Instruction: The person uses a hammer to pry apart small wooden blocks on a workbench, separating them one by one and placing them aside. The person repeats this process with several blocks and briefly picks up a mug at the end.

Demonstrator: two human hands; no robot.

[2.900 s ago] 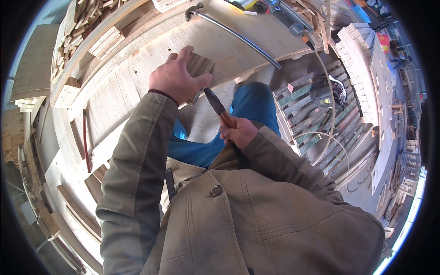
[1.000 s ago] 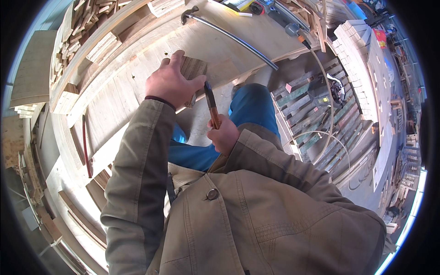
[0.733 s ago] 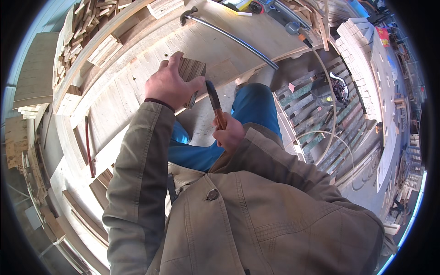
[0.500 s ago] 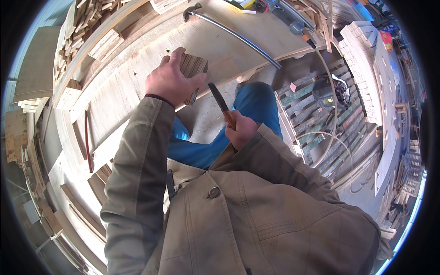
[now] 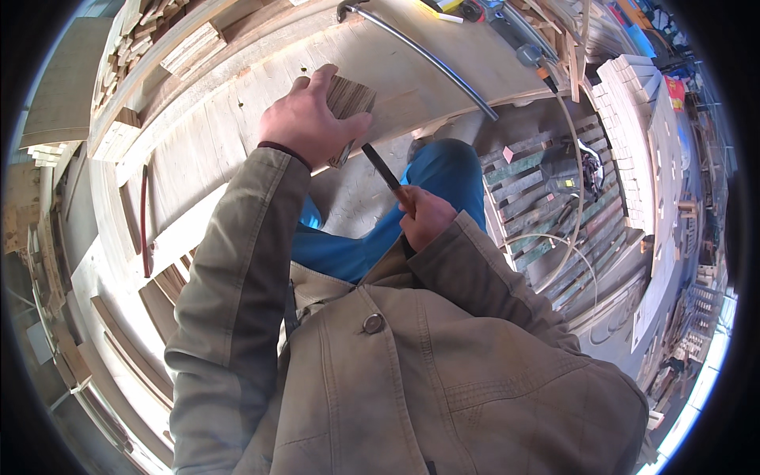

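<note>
My left hand (image 5: 298, 119) grips a small layered plywood block (image 5: 353, 96) at the near edge of the wooden bench (image 5: 214, 134). Its thumb lies along the block's near side, and the palm hides part of the wood. Lower and to the right, my right hand (image 5: 428, 218) is closed round the brown handle of a dark, flat file (image 5: 383, 168). The file points up and left, its tip close below the block; whether the two touch I cannot tell.
A claw hammer (image 5: 423, 54) with a long metal handle lies across the bench. Farther right are a grey power tool (image 5: 522, 49) and a pale hose (image 5: 579, 158) hanging over a slatted pallet (image 5: 546, 214). Wood strips (image 5: 150, 24) are piled at far left; stacked timber (image 5: 629, 150) stands right.
My left hand and the block have shifted slightly up and right in view. The file has tilted a little, its tip still near the block. Both hands keep their hold.
</note>
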